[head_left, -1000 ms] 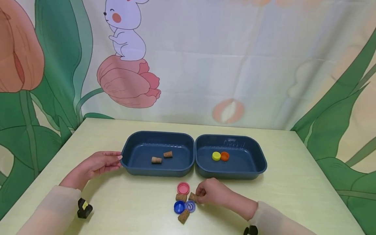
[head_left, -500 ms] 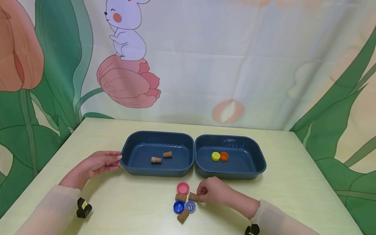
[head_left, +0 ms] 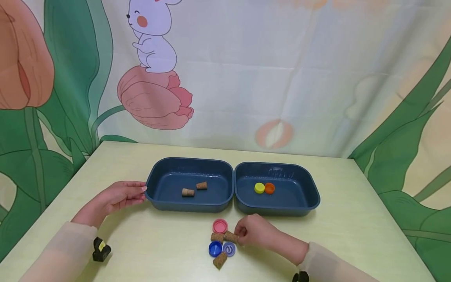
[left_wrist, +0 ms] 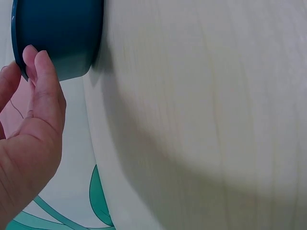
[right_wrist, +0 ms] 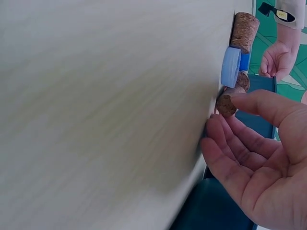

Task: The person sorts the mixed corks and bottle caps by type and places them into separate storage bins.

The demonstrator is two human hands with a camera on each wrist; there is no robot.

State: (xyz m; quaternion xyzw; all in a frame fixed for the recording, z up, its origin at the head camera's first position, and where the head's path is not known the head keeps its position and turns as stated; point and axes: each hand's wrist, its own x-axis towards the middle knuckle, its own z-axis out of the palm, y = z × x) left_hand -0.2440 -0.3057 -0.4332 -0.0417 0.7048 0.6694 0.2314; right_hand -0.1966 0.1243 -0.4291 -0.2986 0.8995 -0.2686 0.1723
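Note:
In the head view my right hand [head_left: 257, 233] pinches a cork stopper [head_left: 230, 236] between thumb and fingers, low at the table. In the right wrist view the thumb lies on that cork's [right_wrist: 226, 104] end. Around it lie another cork [head_left: 217, 237], a pink bottle cap [head_left: 220, 226], a blue cap [head_left: 215, 248], a lilac cap [head_left: 229, 248] and a front cork [head_left: 220, 260]. My left hand [head_left: 121, 194] grips the left end of a dark blue tray [head_left: 190, 206], fingers against its outer wall [left_wrist: 72, 43] in the left wrist view.
Two corks [head_left: 195, 189] lie inside the left tray. A second blue tray [head_left: 275, 210] stands against it on the right, holding a yellow cap [head_left: 259, 188] and an orange cap [head_left: 269, 188]. A printed curtain [head_left: 225, 78] hangs behind the table [head_left: 169, 246].
The pinched cork has shifted slightly left, up against the neighbouring cork, with the right fingers following. The left hand and both trays have stayed in place.

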